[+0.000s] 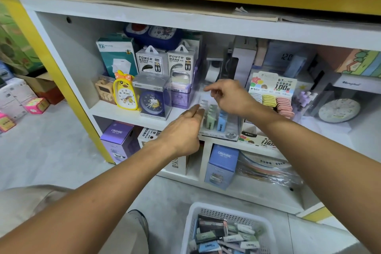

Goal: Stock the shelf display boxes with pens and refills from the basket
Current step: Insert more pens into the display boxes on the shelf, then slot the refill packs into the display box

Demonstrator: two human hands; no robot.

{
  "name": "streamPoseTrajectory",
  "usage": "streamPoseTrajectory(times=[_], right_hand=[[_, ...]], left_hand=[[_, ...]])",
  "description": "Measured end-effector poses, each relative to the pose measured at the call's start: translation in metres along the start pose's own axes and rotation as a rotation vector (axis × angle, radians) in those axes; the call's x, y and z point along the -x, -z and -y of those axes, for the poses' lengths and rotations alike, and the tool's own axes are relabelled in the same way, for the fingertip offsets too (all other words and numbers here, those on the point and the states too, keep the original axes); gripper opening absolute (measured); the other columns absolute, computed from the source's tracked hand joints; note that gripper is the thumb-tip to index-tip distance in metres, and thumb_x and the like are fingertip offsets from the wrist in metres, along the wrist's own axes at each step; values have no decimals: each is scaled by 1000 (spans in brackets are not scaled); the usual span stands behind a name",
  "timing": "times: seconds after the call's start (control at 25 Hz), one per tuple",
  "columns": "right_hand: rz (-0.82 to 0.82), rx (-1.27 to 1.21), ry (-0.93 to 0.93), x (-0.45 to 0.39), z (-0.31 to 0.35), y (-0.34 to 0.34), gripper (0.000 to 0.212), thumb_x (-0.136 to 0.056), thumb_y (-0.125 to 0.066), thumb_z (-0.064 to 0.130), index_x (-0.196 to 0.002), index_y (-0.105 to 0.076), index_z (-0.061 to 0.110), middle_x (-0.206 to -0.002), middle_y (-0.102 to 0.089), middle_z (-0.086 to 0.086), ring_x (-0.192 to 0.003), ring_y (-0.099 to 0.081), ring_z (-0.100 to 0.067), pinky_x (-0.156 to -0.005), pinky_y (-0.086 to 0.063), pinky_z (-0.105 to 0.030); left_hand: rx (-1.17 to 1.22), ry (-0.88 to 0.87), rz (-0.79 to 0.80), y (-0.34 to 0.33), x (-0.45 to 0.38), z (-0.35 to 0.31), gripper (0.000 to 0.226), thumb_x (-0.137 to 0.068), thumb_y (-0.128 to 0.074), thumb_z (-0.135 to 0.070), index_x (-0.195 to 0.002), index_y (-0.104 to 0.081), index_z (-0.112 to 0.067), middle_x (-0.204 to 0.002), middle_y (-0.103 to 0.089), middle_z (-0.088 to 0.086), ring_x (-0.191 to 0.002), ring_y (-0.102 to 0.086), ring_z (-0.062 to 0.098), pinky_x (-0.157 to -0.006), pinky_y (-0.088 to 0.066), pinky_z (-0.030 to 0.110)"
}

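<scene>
Reaching into the middle shelf, you have both hands at the clear display box (221, 128) that sits at the shelf's near edge, between the purple case on its left and the lead-refill card display (272, 97) on its right. Your left hand (183, 130) lies against the box's left side with the fingers straight and together, steadying it and gripping nothing. Your right hand (231, 97) hovers over the far part of the box with the fingers loosely curled and the forefinger and thumb drawn toward each other; whether they pinch a small pack you cannot tell from here, since nothing shows plainly between them. Inside the box, a row of green packs (211, 117) and a row of blue packs (222, 120) stand upright, with some pale ones at the far left, so at least part of the stocking looks done, though the box's far end appears to have room left. The white basket (206, 212) stands on the floor near you, well apart from the shelf, and it holds a sizeable heap of mixed packs (226, 237), dark, green, blue and pale. Judging from that heap, most of the job is ahead of you: many more trips from basket to box.
</scene>
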State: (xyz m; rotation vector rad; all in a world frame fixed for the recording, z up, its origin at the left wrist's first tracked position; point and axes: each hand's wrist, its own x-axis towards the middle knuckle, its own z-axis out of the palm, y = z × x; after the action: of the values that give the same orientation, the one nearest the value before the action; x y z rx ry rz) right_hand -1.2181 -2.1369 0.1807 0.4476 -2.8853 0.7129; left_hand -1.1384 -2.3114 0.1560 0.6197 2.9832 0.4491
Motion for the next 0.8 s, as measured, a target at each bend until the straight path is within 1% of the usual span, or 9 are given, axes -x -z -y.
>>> streamPoseTrajectory(times=[0.08,0.16,0.24,0.32,0.4,0.52,0.64,0.72,0.8], right_hand=[[-95,-165,13,30,5,4,30,-91,-57,0,-106,-76,18,-95,-71,6,-85,-62,-1,-82,-47,-15],[-96,-270,-8,71,9,-1,26,-82,-58,2,-82,-75,22,-71,-67,17,-64,-59,7,-65,-44,-10],[-11,-258,-70,113,2,-18,20,-75,-56,6,-68,-69,20,-59,-62,11,-56,-58,1,-57,-45,-17],[203,-127,-158,154,-21,-46,21,-78,-57,4,-66,-67,19,-60,-66,2,-55,-62,-9,-54,-45,-21],[522,-50,-272,192,-48,-79,21,-83,-56,1,-76,-71,14,-70,-72,-5,-59,-69,-13,-54,-51,-20],[834,47,-419,250,-94,-134,23,-85,-58,5,-102,-74,7,-92,-75,-11,-79,-72,-22,-70,-57,-29],[925,88,-500,300,-128,-185,32,-86,-63,10,-115,-66,-3,-116,-67,-21,-102,-65,-31,-80,-55,-33],[933,105,-486,328,-137,-213,40,-87,-64,16,-122,-58,1,-125,-61,-17,-110,-60,-31,-84,-51,-31],[882,113,-512,348,-141,-237,57,-86,-67,21,-136,-43,8,-134,-51,-13,-122,-53,-31,-93,-51,-38]], left_hand=[[-41,-3,-205,-2,2,-8,58,-77,-53,-2,-135,-48,-10,-135,-44,12,-119,-52,34,-94,-47,39],[-29,-29,-212,-12,5,-24,29,-76,-52,-6,-103,-61,-13,-109,-58,12,-96,-59,34,-76,-49,38],[-39,-99,111,-38,9,-43,9,-78,-52,-9,-76,-59,-14,-91,-67,14,-81,-61,33,-67,-49,35],[-64,-139,550,-80,12,-57,14,-82,-51,-8,-69,-57,-9,-78,-68,13,-67,-63,27,-63,-54,37],[-90,-124,835,-122,16,-64,14,-84,-51,-7,-72,-60,-7,-70,-66,10,-59,-65,21,-58,-57,34],[-211,-228,878,-192,24,-72,10,-82,-62,-11,-75,-61,-5,-67,-60,8,-59,-58,23,-59,-51,31],[-250,-256,919,-260,44,-63,26,-80,-72,-22,-99,-61,-8,-87,-59,12,-71,-53,24,-63,-47,31],[-239,-223,953,-296,62,-48,44,-75,-78,-21,-112,-58,-8,-96,-61,13,-73,-55,22,-64,-51,31],[-268,-186,869,-331,80,-33,75,-73,-82,-28,-132,-45,0,-129,-52,21,-108,-55,29,-90,-52,38]])
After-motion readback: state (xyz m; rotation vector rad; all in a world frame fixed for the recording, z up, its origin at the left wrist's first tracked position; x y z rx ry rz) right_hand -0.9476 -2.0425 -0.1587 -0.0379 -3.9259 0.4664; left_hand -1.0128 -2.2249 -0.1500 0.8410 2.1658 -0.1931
